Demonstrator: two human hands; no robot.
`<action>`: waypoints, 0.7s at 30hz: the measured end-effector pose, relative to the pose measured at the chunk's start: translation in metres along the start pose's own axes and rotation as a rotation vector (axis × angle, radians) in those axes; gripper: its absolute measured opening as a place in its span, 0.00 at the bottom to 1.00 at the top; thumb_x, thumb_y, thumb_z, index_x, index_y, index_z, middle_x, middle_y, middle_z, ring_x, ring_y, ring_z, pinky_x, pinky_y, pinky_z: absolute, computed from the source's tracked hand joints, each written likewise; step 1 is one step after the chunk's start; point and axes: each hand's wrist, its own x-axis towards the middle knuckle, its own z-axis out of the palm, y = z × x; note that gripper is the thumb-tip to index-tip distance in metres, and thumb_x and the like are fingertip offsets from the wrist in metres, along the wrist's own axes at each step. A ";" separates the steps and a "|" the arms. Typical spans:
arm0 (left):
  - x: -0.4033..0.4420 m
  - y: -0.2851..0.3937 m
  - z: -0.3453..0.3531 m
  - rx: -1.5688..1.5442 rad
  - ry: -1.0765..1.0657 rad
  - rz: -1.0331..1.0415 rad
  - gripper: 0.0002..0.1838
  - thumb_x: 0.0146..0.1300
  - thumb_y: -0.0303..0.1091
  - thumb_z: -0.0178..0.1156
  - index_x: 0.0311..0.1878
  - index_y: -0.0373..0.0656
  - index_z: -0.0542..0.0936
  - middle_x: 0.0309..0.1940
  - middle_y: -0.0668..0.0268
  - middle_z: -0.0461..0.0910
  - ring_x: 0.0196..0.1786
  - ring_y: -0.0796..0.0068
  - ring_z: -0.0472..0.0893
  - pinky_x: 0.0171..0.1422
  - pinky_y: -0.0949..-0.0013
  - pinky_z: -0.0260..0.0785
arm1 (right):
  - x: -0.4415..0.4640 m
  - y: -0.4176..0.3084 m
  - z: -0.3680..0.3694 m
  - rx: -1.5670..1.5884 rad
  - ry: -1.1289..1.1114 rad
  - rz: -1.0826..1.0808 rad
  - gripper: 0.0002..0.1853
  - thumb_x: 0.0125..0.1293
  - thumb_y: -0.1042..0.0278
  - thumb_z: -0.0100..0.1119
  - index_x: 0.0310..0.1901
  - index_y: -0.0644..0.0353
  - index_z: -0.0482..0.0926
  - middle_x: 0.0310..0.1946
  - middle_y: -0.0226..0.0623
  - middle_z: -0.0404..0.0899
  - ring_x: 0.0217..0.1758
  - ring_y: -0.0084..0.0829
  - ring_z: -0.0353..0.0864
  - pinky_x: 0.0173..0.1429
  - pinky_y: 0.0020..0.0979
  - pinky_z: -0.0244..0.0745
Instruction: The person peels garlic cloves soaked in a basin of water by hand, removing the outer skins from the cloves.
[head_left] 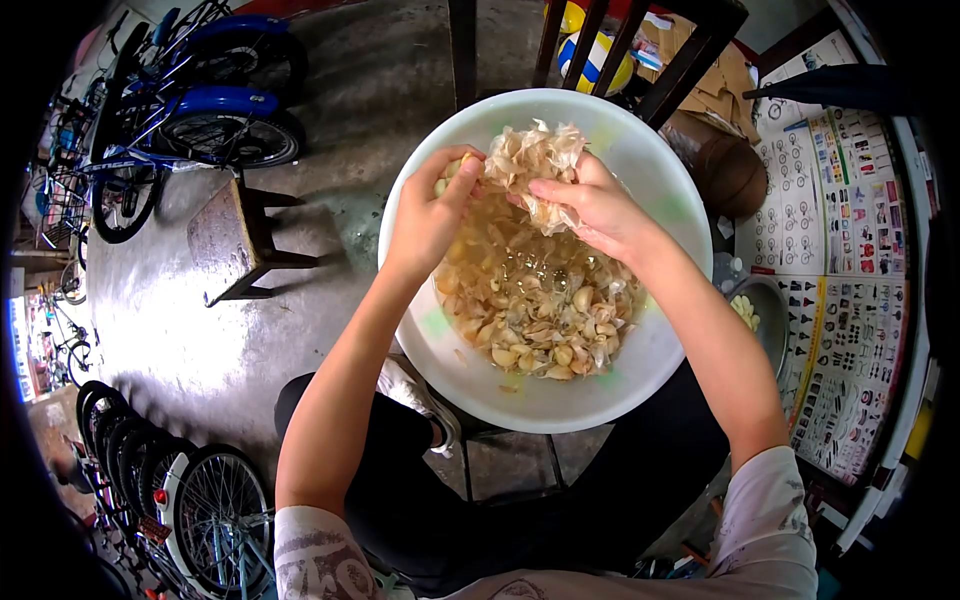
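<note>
A large white plastic basin sits in front of me with water, loose skins and several garlic cloves in it. Over its far part, my right hand is closed around a wet clump of garlic skins. My left hand is closed just left of that clump. Its curled fingers hold pale garlic cloves, partly hidden by the fingers and thumb. Both hands are above the water.
At right, a metal bowl holds peeled cloves. A dark wooden chair stands behind the basin, and a small wooden stool to the left. Bicycles line the left side. A printed poster lies at right.
</note>
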 end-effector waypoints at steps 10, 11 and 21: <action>0.004 -0.003 -0.001 0.012 -0.025 0.012 0.14 0.74 0.42 0.54 0.53 0.43 0.78 0.30 0.74 0.73 0.27 0.88 0.65 0.29 0.81 0.56 | 0.014 0.014 -0.008 -0.086 0.176 0.021 0.22 0.64 0.82 0.62 0.59 0.64 0.71 0.52 0.40 0.80 0.52 0.31 0.83 0.53 0.32 0.83; 0.004 -0.003 -0.001 0.013 -0.026 0.007 0.14 0.74 0.42 0.54 0.52 0.43 0.78 0.30 0.75 0.73 0.27 0.88 0.65 0.29 0.81 0.56 | 0.014 0.014 -0.008 -0.085 0.175 0.023 0.22 0.64 0.82 0.62 0.59 0.64 0.71 0.52 0.40 0.80 0.52 0.31 0.83 0.53 0.32 0.83; 0.001 -0.012 -0.001 0.234 -0.108 0.001 0.13 0.72 0.38 0.53 0.46 0.40 0.81 0.32 0.70 0.79 0.29 0.86 0.71 0.33 0.79 0.64 | 0.016 0.019 -0.006 -0.094 0.180 0.037 0.19 0.65 0.79 0.63 0.56 0.64 0.73 0.49 0.38 0.82 0.49 0.29 0.84 0.49 0.31 0.84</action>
